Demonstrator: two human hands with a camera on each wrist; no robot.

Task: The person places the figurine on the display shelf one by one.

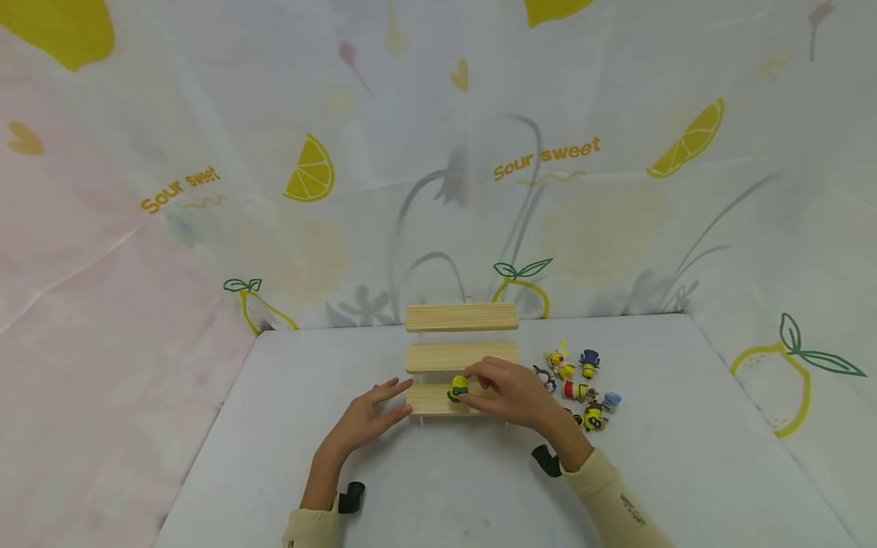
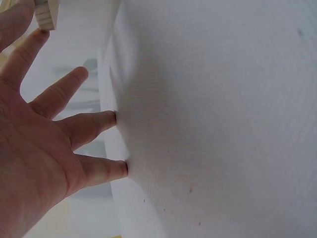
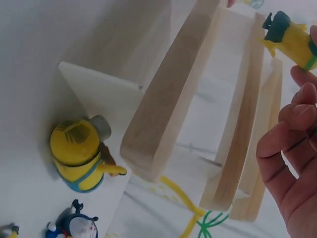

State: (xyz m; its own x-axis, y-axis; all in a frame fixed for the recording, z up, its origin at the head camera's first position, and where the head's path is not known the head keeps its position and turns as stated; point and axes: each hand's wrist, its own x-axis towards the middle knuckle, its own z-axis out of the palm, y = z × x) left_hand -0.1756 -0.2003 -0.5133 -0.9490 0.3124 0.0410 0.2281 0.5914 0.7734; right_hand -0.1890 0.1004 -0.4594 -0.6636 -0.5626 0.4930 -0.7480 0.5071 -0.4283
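Observation:
My right hand (image 1: 517, 396) pinches a small yellow minion figurine (image 1: 458, 387) with green clothing between thumb and fingertips. In the head view the figurine is over the lowest plank of a three-tier wooden shelf (image 1: 462, 318). The right wrist view shows the figurine (image 3: 293, 43) tipped sideways, its dark green feet pointing away from the fingers. My left hand (image 1: 363, 420) is at the shelf's left end, fingers spread. In the left wrist view, one fingertip of that hand (image 2: 44, 144) touches a plank's end (image 2: 45, 16), and two others touch the white surface.
Several small figurines lie right of the shelf, among them a blue-hatted one (image 1: 589, 363), a red and yellow one (image 1: 575, 390) and a black and yellow one (image 1: 594, 417). A small light-blue piece (image 1: 613, 399) lies beside them. Lemon-print cloth (image 1: 438, 228) hangs behind the white table (image 1: 438, 487).

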